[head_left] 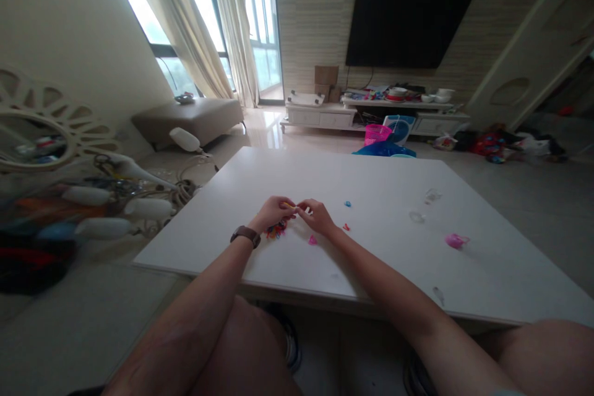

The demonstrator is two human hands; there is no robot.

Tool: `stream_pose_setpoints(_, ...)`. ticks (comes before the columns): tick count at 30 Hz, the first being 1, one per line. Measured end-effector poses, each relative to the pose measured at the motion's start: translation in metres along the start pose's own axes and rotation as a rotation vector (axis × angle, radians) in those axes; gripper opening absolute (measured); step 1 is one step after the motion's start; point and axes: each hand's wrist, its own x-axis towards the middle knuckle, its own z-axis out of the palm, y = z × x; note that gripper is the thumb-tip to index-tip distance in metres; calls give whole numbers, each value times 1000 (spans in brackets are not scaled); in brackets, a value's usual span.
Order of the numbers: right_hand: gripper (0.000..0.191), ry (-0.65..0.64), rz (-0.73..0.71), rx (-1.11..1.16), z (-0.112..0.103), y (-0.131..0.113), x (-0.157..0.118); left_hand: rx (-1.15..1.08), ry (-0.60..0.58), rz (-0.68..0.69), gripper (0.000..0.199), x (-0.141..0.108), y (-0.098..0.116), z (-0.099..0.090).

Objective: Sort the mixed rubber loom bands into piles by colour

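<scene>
My left hand [275, 211], with a dark watch on its wrist, is closed on a small yellow piece [288, 205] over the white table [288, 167]. Fingertips of my right hand [316, 215] pinch at the right end of that piece, where something pale shows; its exact kind is too small to tell. Beneath my left hand lies a pile of small colourful pieces [277, 231], partly hidden by it. A pink piece [312, 240] sits just below my right hand. To the right are a red piece [346, 227] and a blue piece [348, 203].
On the table's right side lie a pink object [456, 241], a clear ring-like item [416, 217], another clear item [433, 195] and a small clear thing [439, 296] near the front edge. A lamp with white shades [148, 207] stands on the floor at left.
</scene>
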Motion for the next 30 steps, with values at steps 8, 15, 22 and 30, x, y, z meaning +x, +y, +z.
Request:
stream_pose_setpoints(8, 11, -13, -85, 141, -11, 1, -11, 52, -50, -25, 38, -4, 7, 4)
stream_pose_setpoints(15, 15, 152, 131, -132, -75, 53, -21, 109, -56, -124, 39, -5, 11, 14)
stream_pose_setpoints(22, 12, 211, 362, -233, -101, 95, -41, 158, -126, -157, 44, 2, 17, 27)
stream_pose_setpoints(30, 9, 233, 406, -256, -96, 85, -42, 215, -86, -214, 52, 6, 21, 40)
